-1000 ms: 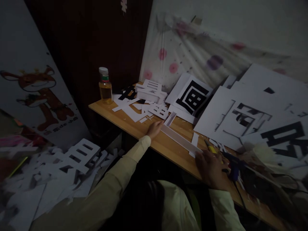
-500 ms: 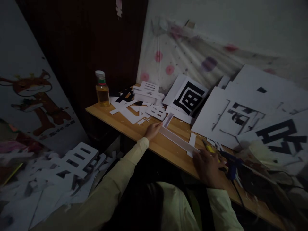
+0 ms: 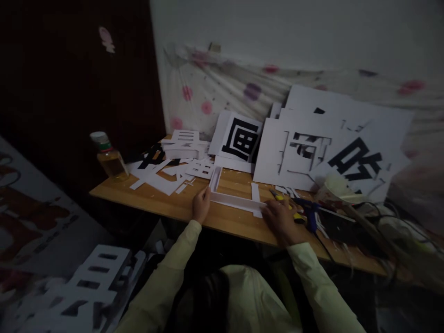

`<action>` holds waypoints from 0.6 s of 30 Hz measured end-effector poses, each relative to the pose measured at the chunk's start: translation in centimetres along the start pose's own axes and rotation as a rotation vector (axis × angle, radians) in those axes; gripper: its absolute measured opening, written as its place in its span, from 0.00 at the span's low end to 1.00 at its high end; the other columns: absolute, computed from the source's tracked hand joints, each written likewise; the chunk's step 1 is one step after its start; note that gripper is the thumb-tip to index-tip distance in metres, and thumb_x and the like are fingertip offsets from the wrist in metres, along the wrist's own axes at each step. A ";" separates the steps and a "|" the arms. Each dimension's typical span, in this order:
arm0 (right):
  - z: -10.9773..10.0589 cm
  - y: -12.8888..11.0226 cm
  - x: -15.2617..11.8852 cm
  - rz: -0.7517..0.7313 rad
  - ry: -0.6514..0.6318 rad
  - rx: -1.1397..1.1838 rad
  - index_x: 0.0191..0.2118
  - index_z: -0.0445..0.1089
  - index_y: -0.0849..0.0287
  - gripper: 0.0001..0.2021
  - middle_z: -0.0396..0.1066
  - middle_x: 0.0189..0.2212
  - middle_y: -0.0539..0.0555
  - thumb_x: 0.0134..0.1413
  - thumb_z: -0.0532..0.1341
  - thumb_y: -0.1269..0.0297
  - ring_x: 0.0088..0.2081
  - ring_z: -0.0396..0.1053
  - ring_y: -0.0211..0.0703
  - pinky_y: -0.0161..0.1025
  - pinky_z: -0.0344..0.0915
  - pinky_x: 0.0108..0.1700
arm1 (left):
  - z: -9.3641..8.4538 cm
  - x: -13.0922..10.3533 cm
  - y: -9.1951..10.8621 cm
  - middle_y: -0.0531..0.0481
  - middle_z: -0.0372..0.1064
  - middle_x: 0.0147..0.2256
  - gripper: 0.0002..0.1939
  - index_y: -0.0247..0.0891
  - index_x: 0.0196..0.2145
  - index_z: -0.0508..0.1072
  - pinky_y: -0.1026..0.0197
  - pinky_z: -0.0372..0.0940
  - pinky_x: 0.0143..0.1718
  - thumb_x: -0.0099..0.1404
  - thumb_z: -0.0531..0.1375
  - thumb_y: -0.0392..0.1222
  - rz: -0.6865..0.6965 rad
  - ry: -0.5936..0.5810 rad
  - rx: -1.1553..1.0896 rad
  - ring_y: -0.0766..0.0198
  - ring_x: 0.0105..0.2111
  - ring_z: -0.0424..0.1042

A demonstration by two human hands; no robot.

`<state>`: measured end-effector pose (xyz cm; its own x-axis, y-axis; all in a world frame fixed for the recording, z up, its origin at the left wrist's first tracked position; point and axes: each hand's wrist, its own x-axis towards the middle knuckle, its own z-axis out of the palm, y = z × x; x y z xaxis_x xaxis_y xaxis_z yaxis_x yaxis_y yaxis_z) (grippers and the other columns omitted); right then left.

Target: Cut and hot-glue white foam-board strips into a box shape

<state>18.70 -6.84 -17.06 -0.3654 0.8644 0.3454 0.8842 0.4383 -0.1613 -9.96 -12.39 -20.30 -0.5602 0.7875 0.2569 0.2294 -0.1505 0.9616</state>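
A white L-shaped strip piece [image 3: 237,202] stands on edge on the wooden table near its front side. At its corner, my left hand [image 3: 201,205] closes its fingers on the strip. The far end of the long arm is gripped by my right hand [image 3: 281,219], whose fingertips are partly hidden. Beneath that end lies a short flat white strip [image 3: 255,196]. Just beyond my right hand are a yellow-handled tool [image 3: 277,195] and a blue glue gun [image 3: 311,217] with a cord.
A bottle of amber liquid [image 3: 109,157] stands at the table's left end. Cut white letter pieces [image 3: 183,143] lie behind my left hand. White boards with black characters [image 3: 291,148] lean on the covered wall. More cut-outs [image 3: 100,273] are piled at lower left.
The view has turned to the right, so the scene sits further left and more level. Both hands stay on the white strip piece, which still rests on the table.
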 end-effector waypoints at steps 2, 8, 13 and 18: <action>-0.3 -0.2 -0.1 -0.001 -0.006 0.004 0.36 0.75 0.54 0.13 0.75 0.36 0.57 0.62 0.54 0.58 0.46 0.63 0.58 0.61 0.46 0.53 | -0.1 -0.1 0.2 0.43 0.78 0.38 0.19 0.34 0.36 0.77 0.57 0.66 0.46 0.67 0.52 0.49 -0.001 0.003 0.018 0.55 0.42 0.74; -0.8 -0.7 -0.7 0.003 0.001 0.032 0.36 0.74 0.54 0.12 0.76 0.36 0.57 0.64 0.55 0.58 0.47 0.63 0.58 0.60 0.44 0.54 | -0.5 -0.2 0.3 0.47 0.75 0.31 0.20 0.36 0.29 0.74 0.59 0.65 0.42 0.65 0.53 0.54 -0.012 -0.008 0.085 0.56 0.39 0.72; -1.3 -1.3 -1.6 0.000 0.013 0.041 0.36 0.73 0.54 0.10 0.76 0.35 0.55 0.64 0.56 0.60 0.47 0.63 0.56 0.57 0.43 0.53 | -0.4 -0.1 0.0 0.48 0.73 0.30 0.22 0.37 0.27 0.71 0.59 0.64 0.40 0.64 0.51 0.57 -0.022 -0.012 0.115 0.58 0.36 0.70; -1.9 -1.8 -2.3 -0.006 0.009 0.034 0.36 0.72 0.56 0.11 0.76 0.36 0.56 0.65 0.54 0.61 0.45 0.63 0.54 0.53 0.45 0.51 | -0.3 -0.1 -0.1 0.49 0.71 0.28 0.24 0.37 0.28 0.71 0.60 0.64 0.38 0.63 0.50 0.61 -0.031 -0.015 0.127 0.59 0.34 0.69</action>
<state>18.52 -10.08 -15.80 -0.3679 0.8595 0.3548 0.8715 0.4517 -0.1906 -10.19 -12.61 -20.39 -0.5570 0.7996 0.2245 0.3117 -0.0493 0.9489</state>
